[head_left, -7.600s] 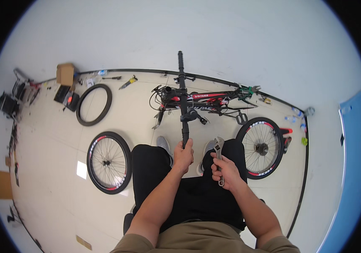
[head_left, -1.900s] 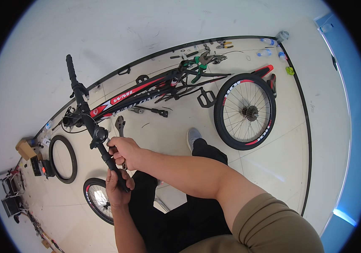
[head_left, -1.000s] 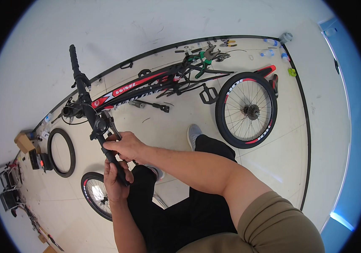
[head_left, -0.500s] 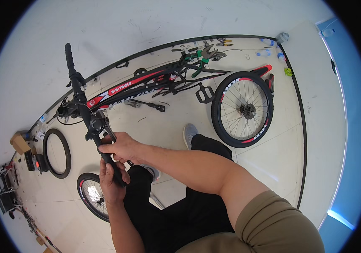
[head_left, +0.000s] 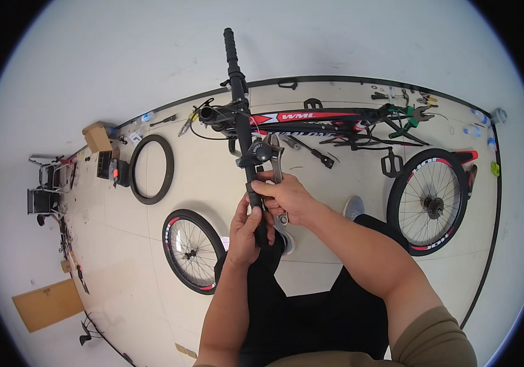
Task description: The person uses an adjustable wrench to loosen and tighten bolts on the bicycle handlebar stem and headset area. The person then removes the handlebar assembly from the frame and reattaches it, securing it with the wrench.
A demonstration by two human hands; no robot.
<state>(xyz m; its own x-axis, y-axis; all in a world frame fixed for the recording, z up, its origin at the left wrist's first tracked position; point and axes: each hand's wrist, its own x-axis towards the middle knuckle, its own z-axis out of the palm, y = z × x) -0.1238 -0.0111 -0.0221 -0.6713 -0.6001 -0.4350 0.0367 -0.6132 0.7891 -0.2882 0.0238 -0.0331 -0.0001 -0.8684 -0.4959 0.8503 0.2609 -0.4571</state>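
Observation:
The bicycle handlebar (head_left: pixel 236 85) runs from far to near in front of me, joined to the black and red bicycle frame (head_left: pixel 302 117). My left hand (head_left: pixel 245 237) is closed around the near handlebar grip (head_left: pixel 262 236), thumb on its top. Just beyond it, my right hand (head_left: pixel 287 197) is closed with a silver adjustable wrench (head_left: pixel 276 160) in it. The wrench lies alongside the bar, jaws pointing away, and its handle's end shows below the fingers. My right thumb presses the inner part of the grip. A round black shifter (head_left: pixel 261 153) sits on the bar past that hand.
A wheel with a cassette (head_left: pixel 428 202) lies at right, another wheel (head_left: pixel 191 252) at near left. Beyond that are a loose tire (head_left: pixel 152 170) and a cardboard box (head_left: pixel 97 138). Pliers, loose parts and water bottles (head_left: pixel 473 130) line the far wall. A pedal (head_left: pixel 391 163) sticks out.
My view has swung left, so the bicycle, wheels and hands sit farther right in the picture. Both hands keep their places on the grip, and the wrench is still in the right one.

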